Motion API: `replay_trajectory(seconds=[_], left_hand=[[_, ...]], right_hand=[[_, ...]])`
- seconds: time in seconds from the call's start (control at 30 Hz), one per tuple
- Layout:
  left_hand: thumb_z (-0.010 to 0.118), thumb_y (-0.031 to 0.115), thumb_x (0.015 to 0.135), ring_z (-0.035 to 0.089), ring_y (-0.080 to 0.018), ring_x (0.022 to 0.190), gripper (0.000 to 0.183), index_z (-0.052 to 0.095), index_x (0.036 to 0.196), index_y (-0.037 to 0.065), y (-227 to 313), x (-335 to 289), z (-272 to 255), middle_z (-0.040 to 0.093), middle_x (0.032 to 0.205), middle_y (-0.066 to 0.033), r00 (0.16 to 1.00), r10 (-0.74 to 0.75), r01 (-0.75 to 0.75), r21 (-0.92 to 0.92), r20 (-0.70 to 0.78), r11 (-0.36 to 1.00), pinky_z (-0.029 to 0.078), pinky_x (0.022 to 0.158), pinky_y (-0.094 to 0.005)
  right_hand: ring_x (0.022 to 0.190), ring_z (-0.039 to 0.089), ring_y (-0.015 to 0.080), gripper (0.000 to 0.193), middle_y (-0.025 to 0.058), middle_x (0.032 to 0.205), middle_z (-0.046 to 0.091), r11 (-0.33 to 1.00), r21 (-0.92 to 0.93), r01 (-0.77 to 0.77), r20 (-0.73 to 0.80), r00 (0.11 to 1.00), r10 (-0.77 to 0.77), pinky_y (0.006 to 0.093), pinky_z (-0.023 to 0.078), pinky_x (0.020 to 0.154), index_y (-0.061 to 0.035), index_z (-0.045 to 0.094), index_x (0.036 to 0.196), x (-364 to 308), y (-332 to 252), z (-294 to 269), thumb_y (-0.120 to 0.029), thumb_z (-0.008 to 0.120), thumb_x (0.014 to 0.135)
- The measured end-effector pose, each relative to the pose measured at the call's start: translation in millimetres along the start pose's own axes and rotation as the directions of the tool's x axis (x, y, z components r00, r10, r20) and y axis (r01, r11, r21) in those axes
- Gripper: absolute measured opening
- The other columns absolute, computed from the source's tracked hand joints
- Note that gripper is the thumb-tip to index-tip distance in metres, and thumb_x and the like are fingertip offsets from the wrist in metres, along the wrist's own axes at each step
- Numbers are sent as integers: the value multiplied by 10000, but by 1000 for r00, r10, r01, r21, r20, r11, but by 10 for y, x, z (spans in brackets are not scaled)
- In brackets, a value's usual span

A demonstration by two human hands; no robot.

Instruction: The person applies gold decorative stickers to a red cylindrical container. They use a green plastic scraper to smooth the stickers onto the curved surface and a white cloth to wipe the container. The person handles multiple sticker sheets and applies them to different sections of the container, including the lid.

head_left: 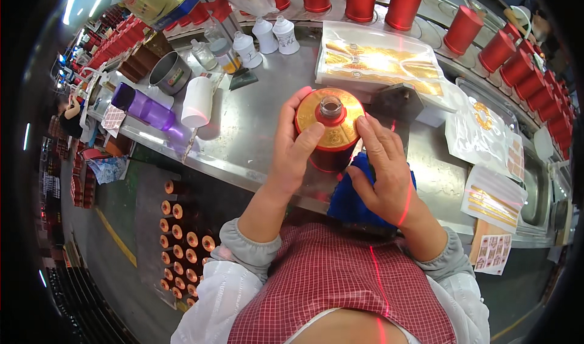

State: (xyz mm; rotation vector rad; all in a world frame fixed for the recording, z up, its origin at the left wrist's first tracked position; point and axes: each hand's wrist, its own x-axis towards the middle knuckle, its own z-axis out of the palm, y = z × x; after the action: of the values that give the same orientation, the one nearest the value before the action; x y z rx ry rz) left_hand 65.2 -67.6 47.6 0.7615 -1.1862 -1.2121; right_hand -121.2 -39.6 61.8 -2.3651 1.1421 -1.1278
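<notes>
A round red bottle (pixel 331 159) stands upright over the metal bench, with a gold patterned disc (pixel 340 94) round its short clear glass neck (pixel 330 105). My left hand (pixel 292 146) wraps its left side, thumb lying on the disc. My right hand (pixel 386 173) is open, fingers stretched out. Its fingertips touch the disc's right edge, and its thumb is by the bottle's lower side. Under that hand, at the bench edge, lies a blue cloth (pixel 347 198), partly hidden. Behind the right hand stands a dark angular block (pixel 396 104).
Gold stickers in a plastic sleeve (pixel 377 58) lie at the back; gold strips (pixel 494 198) lie right. A purple bottle (pixel 146 108), white roll (pixel 198 100), metal pot (pixel 170 73) and several white bottles (pixel 264 35) stand left. Red bottles (pixel 360 0) line the far conveyor.
</notes>
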Motion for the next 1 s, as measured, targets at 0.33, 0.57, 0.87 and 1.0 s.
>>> replay_trajectory(seconds=[0.33, 0.57, 0.87, 1.0], left_hand=[[590, 289, 921, 476, -334, 1205, 497, 442, 1290, -8, -125, -110, -113, 479, 1289, -193, 792, 586, -543, 633, 170, 551, 219, 1119, -526], [651, 223, 857, 510, -266, 1107, 220, 592, 1062, 169, -228, -177, -28, 609, 1041, -90, 577, 737, -621, 775, 352, 117, 149, 1111, -641], [699, 217, 794, 515, -274, 1093, 278, 583, 1029, 126, -38, -293, 54, 633, 981, -76, 676, 618, -638, 739, 401, 218, 205, 1097, -628], [777, 409, 755, 487, -336, 1191, 942, 236, 1375, -47, -215, -59, -13, 479, 1272, -238, 870, 487, -460, 483, 77, 745, 356, 1046, -439]], right_hand=[[1177, 471, 412, 722, 233, 1368, 442, 999, 33, 2, 5, 1000, -2, 454, 420, 989, -15, 415, 1391, 0, 45, -18, -7, 685, 721], [1177, 477, 423, 707, 244, 1354, 451, 999, 34, 18, 11, 1000, -19, 456, 419, 990, -6, 419, 1383, 17, 30, -37, 19, 648, 714], [1050, 587, 349, 534, 213, 1200, 565, 996, 83, 12, -70, 998, -6, 412, 461, 938, 20, 512, 1237, 44, 196, -327, 64, 592, 711], [797, 601, 281, 304, 83, 906, 599, 976, -44, 214, 1, 977, -215, 382, 477, 748, -40, 573, 1006, 421, 49, -515, 7, 658, 717]])
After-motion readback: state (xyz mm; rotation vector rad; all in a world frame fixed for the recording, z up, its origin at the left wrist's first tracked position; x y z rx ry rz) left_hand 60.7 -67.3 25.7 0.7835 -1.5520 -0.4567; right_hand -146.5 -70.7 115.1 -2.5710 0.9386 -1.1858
